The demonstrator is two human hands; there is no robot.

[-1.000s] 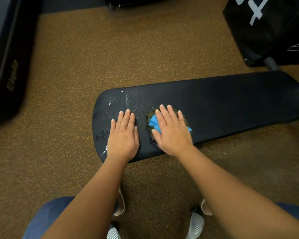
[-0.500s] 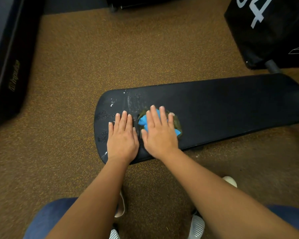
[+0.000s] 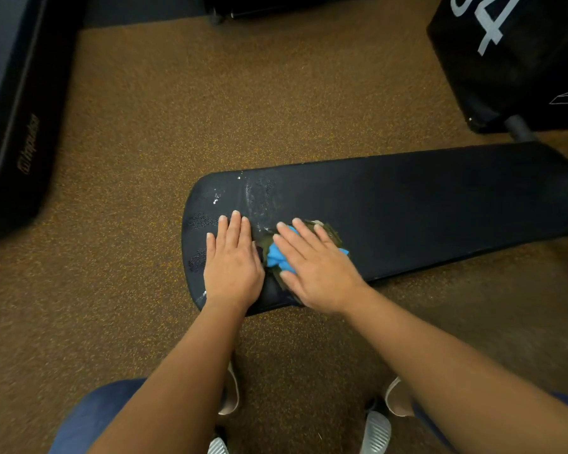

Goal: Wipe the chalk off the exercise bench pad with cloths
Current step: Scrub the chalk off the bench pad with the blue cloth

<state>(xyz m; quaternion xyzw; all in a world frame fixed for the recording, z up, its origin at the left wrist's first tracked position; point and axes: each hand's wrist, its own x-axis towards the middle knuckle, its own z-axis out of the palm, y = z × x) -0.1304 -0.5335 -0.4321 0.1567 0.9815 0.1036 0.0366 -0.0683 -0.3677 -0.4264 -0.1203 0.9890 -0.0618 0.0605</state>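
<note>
The bench pad (image 3: 407,204) carries both hands at its rounded end. The fingers (image 3: 297,235) of the right hand (image 3: 318,273) are straight and a little apart, and they press a blue cloth (image 3: 276,255) and a dark green cloth (image 3: 329,232) flat on the pad. The left hand (image 3: 232,263) lies flat just beside them, its fingers straight and together. White chalk specks (image 3: 215,198) show beyond it. The pad stands over the brown speckled floor (image 3: 210,109).

The crumpled blue cloth (image 3: 277,257) and olive-green cloth (image 3: 331,233) lie mostly hidden under the right hand (image 3: 317,268); the long black padded bench pad (image 3: 423,204) runs off the right edge; white numerals on the black box (image 3: 512,67), upper right, are cut off; the logo on the dark cushioned block (image 3: 14,126), far left, is blurred.
</note>
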